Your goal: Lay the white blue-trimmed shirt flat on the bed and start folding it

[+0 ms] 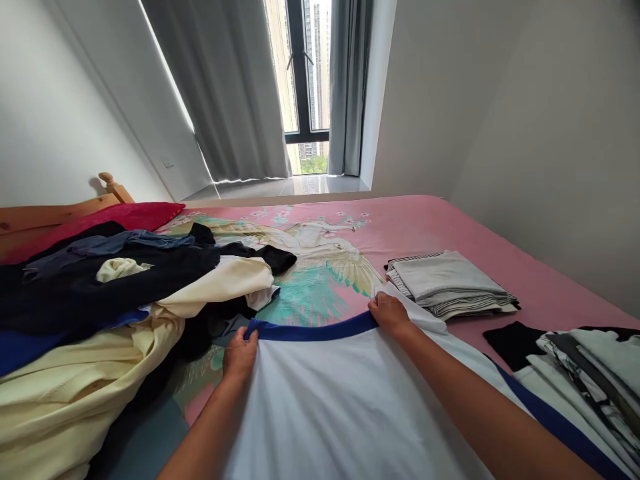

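Observation:
A white garment with a blue band along its far edge, perhaps a shirt, is stretched out in front of me over the bed. My left hand is closed on the left end of the blue band. At its right end, my right hand pinches the cloth. Between the two hands the band sags slightly. More white cloth with a blue strip runs off to the right beneath my right forearm. The near part of the garment leaves the bottom of the view.
A heap of loose clothes, dark, cream and blue, lies on the left. Folded grey and striped clothes stand at right, with another folded pile nearer. The pink bedsheet carries a bird print. A red pillow rests by the wooden headboard.

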